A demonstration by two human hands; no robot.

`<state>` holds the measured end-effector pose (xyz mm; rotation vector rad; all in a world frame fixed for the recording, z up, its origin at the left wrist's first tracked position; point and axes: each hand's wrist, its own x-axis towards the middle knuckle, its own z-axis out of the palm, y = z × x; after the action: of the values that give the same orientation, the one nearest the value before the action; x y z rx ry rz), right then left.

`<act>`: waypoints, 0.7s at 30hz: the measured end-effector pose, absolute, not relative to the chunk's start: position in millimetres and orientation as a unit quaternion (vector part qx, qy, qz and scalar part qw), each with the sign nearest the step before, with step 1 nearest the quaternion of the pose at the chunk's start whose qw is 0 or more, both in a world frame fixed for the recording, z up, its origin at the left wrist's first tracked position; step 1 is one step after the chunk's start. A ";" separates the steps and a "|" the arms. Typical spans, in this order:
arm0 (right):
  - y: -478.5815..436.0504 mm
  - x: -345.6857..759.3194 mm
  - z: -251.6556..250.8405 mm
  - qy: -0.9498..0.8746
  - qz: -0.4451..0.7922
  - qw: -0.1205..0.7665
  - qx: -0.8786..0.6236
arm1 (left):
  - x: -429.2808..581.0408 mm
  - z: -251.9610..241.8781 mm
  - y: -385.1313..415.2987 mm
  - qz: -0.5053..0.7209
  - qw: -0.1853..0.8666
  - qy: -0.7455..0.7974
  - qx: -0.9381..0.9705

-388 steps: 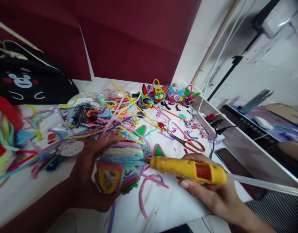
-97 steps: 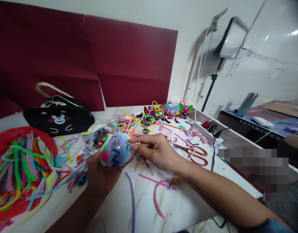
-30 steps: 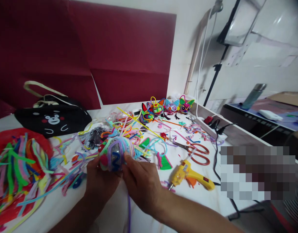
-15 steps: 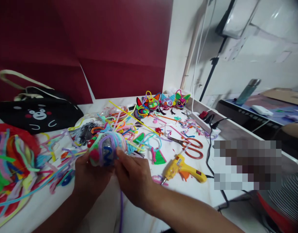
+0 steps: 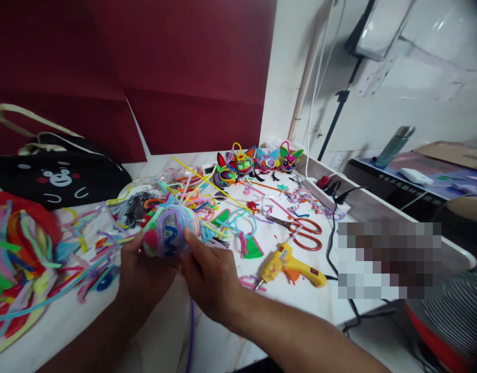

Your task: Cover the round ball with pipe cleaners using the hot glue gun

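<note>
- The decorated ball lies between the two hands, touching both, so neither is nearer; it is roundish, with no clear long axis in this view.
- The left hand holds it, cupped beneath and around its left side.
- The right hand is narrow, fingers drawn together on the ball's right edge; I cannot tell whether they also pinch a strip there.
- One purple strip runs from just below the hands toward the person; its upper end is hidden.
- One glue gun lies on the table to the right of the right hand, its nozzle end toward that hand.
- One pair of orange-handled scissors, beyond the glue gun from the hands.
- Two green triangles, beyond the right hand, one farther off than the other.
- Four eared ornaments, in a row well beyond the hands and to their right.
- One black bag, beyond the hands to their left.
- Many loose coloured strips, left of the hands and beyond them, too tangled to count.
</note>
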<state>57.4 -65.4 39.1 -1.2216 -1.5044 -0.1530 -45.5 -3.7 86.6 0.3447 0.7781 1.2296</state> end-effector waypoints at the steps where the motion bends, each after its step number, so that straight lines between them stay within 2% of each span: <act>1: -65.6 57.6 39.3 -0.637 -0.067 0.569 -0.517 | -46.7 84.8 -3.1 0.560 0.734 0.348 0.165; 11: -66.3 54.1 36.6 -0.612 -0.079 0.614 -0.492 | -52.0 79.6 -6.3 0.554 0.748 0.303 0.204; 21: -68.0 56.1 38.7 -0.621 -0.070 0.596 -0.504 | -53.5 78.5 -4.5 0.550 0.753 0.294 0.210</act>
<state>56.1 -68.0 38.7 -1.1715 -1.4418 -0.1630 -53.5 -4.5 78.5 0.4591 0.6407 1.2016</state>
